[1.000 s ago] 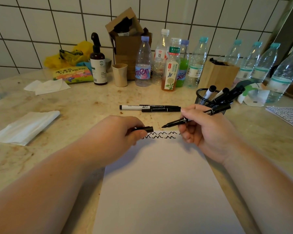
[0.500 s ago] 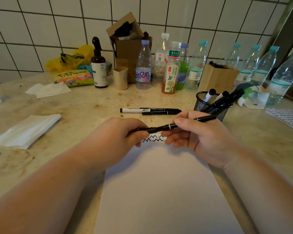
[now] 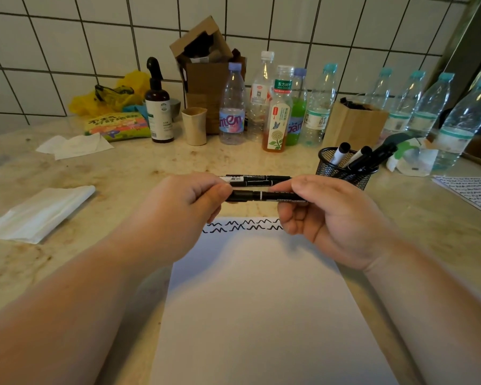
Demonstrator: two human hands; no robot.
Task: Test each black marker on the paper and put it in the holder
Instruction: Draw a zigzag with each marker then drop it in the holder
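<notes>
Both hands hold one black marker (image 3: 264, 195) level above the far edge of the paper (image 3: 261, 301), w/ its cap end toward the left. The left hand (image 3: 178, 215) has its fingers curled round the cap end, thumb pressing on top. The right hand (image 3: 331, 218) grips the barrel end, fingers curled under it and thumb above. The marker is closed, cap on; a thin white ring shows approx. in the middle of it.

On the paper, near its far edge, there are two rows of black zigzag lines (image 3: 242, 226), partly hidden by both hands. Just behind the hands, two more markers (image 3: 257, 180) lie on the bench (image 3: 122, 173) side by side, one w/ a white barrel. The mesh holder (image 3: 342, 170) stands at the right, behind the right hand, and contains several markers leaning to the right. A row of bottles (image 3: 278, 112) stands along the tiled wall, and a folded white tissue (image 3: 39, 212) lies at the left.
</notes>
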